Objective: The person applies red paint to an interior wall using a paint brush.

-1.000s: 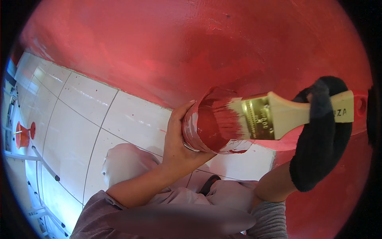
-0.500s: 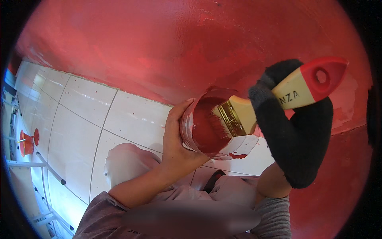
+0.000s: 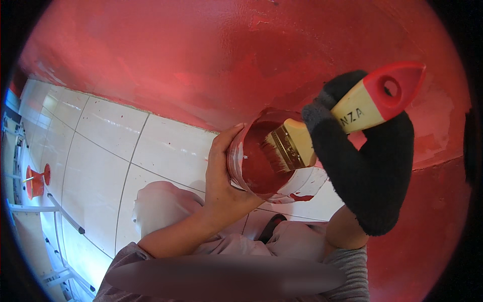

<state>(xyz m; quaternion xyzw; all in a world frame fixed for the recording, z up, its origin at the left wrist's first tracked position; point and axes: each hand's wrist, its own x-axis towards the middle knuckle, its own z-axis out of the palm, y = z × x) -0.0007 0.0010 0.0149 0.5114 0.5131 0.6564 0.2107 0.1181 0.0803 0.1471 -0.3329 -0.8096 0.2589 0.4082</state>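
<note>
My bare left hand (image 3: 221,171) wraps round the left side of a paint tub (image 3: 236,163), its rim tipped toward me. Dark red paint (image 3: 256,173) coats the inside. In a black glove, my right hand (image 3: 367,166) grips a wide paintbrush (image 3: 354,109) by its pale wooden handle, which ends in a red tip with a hole. The brush's metal band and bristles slant down into the tub's mouth. Paint colours the bristle ends, though I cannot tell how deep they dip.
A red wall (image 3: 191,55) with patchy paint rises ahead and on the right. White floor tiles (image 3: 100,126) spread to the left. Over there stand a small red container (image 3: 34,183) with a stick in it and a metal ladder (image 3: 35,207). My knees (image 3: 168,206) are below the tub.
The paintbrush and my gloved right hand have shifted a little left and up, with the bristles farther over the tub's left side. My left hand keeps its hold.
</note>
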